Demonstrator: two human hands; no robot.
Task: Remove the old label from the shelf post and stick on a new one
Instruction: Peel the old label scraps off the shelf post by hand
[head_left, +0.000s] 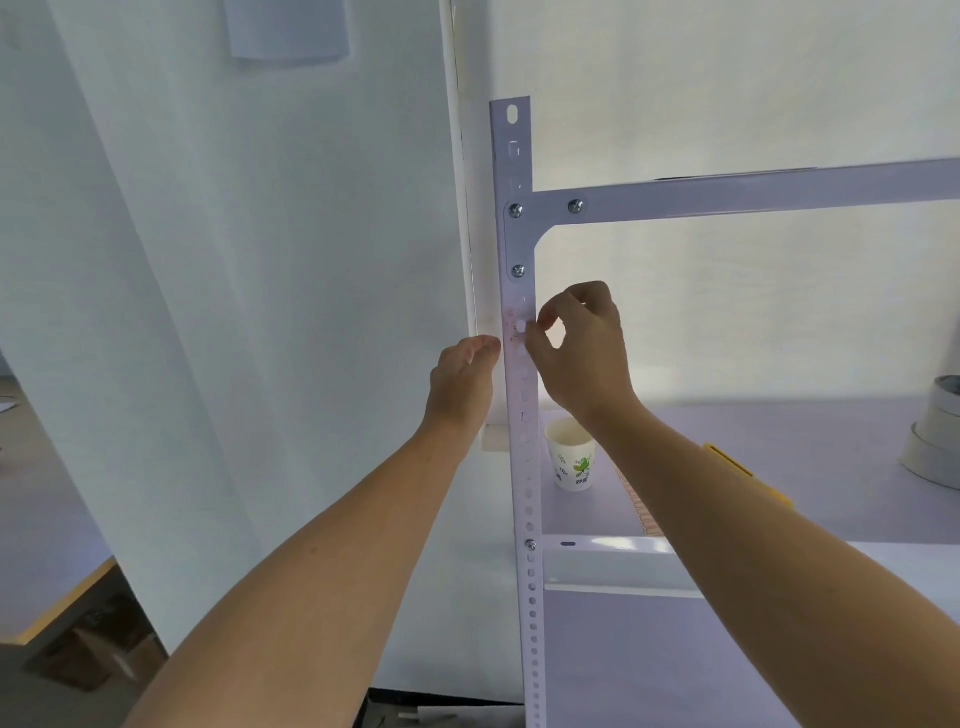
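A white perforated shelf post runs up the middle of the head view, bolted to a horizontal beam. A faint reddish smear of label remnant marks the post just below the bolts. My right hand is at the post's right edge, thumb and forefinger pinched together at that patch; what they pinch is too small to tell. My left hand rests against the post's left edge at the same height, fingers reaching behind it and partly hidden.
A paper cup with green print stands on the shelf board behind the post. Tape rolls lie at the shelf's right end. A yellow object shows behind my right forearm. White wall panels stand to the left.
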